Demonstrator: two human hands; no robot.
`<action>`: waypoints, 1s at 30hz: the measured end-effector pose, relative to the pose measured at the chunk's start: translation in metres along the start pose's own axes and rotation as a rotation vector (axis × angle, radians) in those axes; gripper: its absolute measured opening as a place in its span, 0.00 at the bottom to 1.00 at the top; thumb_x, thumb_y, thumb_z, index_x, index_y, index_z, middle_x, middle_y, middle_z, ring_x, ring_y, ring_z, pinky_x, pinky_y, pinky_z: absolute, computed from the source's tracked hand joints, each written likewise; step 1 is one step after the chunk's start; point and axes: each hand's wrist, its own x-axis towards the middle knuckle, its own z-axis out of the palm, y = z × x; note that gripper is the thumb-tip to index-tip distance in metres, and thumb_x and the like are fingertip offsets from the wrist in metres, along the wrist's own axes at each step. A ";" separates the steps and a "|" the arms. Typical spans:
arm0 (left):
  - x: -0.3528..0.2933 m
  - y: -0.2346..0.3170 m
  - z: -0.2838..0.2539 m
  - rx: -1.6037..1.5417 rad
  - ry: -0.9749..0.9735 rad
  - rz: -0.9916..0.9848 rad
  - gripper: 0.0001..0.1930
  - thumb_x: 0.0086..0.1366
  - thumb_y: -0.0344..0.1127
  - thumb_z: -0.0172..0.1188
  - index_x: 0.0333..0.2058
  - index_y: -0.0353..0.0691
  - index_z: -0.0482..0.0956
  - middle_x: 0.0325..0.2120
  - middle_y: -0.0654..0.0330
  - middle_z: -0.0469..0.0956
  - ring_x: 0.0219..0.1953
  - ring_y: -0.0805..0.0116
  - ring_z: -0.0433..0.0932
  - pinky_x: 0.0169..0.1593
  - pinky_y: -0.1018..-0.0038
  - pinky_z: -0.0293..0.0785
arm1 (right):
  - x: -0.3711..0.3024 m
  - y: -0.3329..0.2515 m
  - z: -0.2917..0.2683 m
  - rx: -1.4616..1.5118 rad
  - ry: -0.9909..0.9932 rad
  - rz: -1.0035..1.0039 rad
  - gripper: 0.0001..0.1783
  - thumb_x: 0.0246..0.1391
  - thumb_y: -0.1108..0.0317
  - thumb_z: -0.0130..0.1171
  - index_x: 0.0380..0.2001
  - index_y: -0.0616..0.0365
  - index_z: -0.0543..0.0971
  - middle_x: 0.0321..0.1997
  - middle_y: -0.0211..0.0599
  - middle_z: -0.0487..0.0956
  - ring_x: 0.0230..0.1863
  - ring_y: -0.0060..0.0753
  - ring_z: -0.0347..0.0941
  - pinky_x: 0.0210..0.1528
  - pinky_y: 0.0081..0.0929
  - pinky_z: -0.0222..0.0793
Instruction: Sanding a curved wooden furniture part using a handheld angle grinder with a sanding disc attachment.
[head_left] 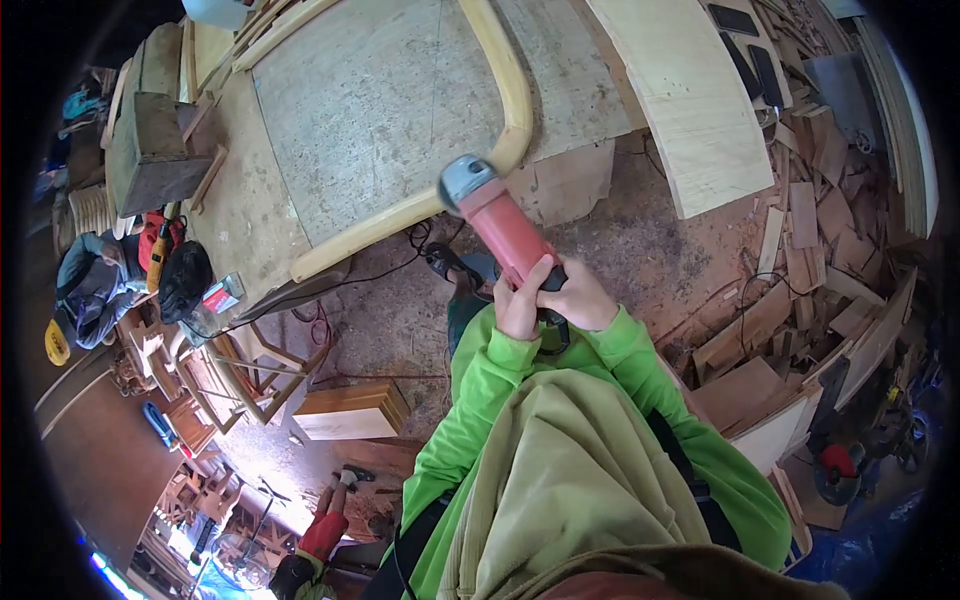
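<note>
A red angle grinder (508, 232) with a grey metal head is held in front of me, slanting up and to the left. My left hand (520, 307) is closed round the rear of its body. Against it, my right hand (582, 296) grips the same end from the other side. The grinder's head is at the near rail of a curved, pale wooden frame (370, 226), close to its rounded corner. The disc looks blurred, and I cannot tell whether it touches the wood. The frame lies on a worn worktable (350, 110).
A pale board (690, 110) juts out at the upper right, with wood scraps (820, 200) heaped beyond it. Left are a wooden box (165, 150), a black bag (186, 280) and a chair frame (230, 375). A cord (360, 268) hangs by the table edge. Another person (325, 535) is lower left.
</note>
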 end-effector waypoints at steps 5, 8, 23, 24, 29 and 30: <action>0.006 0.010 0.006 -0.011 0.005 -0.020 0.17 0.60 0.35 0.63 0.45 0.31 0.74 0.37 0.58 0.78 0.37 0.71 0.77 0.43 0.76 0.72 | 0.006 -0.005 0.003 0.025 0.035 -0.029 0.27 0.41 0.71 0.66 0.48 0.65 0.73 0.42 0.39 0.78 0.42 0.28 0.74 0.47 0.27 0.70; 0.013 0.007 0.009 -0.041 -0.023 -0.033 0.18 0.60 0.35 0.63 0.45 0.31 0.74 0.37 0.58 0.78 0.38 0.71 0.77 0.44 0.75 0.72 | 0.010 -0.013 0.000 0.061 0.066 -0.052 0.27 0.41 0.71 0.66 0.48 0.64 0.73 0.42 0.39 0.78 0.42 0.28 0.74 0.47 0.27 0.70; 0.020 0.004 0.010 -0.018 -0.064 -0.011 0.20 0.59 0.36 0.64 0.46 0.30 0.73 0.38 0.57 0.78 0.38 0.72 0.76 0.45 0.76 0.71 | 0.009 -0.023 -0.002 0.064 0.070 -0.033 0.25 0.42 0.76 0.63 0.48 0.66 0.73 0.43 0.37 0.78 0.43 0.26 0.74 0.48 0.26 0.70; 0.015 0.003 0.008 -0.017 -0.034 0.008 0.20 0.59 0.36 0.64 0.46 0.30 0.73 0.38 0.57 0.78 0.39 0.72 0.76 0.45 0.76 0.71 | 0.006 -0.025 -0.001 -0.035 0.066 -0.018 0.26 0.42 0.75 0.62 0.48 0.66 0.73 0.44 0.37 0.78 0.44 0.26 0.74 0.48 0.26 0.70; -0.011 0.008 -0.015 -0.040 0.099 0.090 0.19 0.59 0.35 0.64 0.46 0.30 0.74 0.39 0.57 0.78 0.39 0.71 0.77 0.47 0.76 0.71 | 0.002 -0.008 0.022 -0.051 -0.066 0.016 0.27 0.43 0.73 0.64 0.49 0.65 0.72 0.45 0.39 0.78 0.45 0.27 0.73 0.49 0.26 0.69; -0.013 0.010 -0.019 -0.035 0.112 0.096 0.19 0.60 0.35 0.63 0.46 0.30 0.74 0.39 0.57 0.78 0.39 0.71 0.77 0.46 0.77 0.71 | 0.003 -0.008 0.027 -0.014 -0.080 0.036 0.27 0.43 0.73 0.64 0.49 0.65 0.72 0.45 0.39 0.78 0.45 0.27 0.73 0.49 0.26 0.69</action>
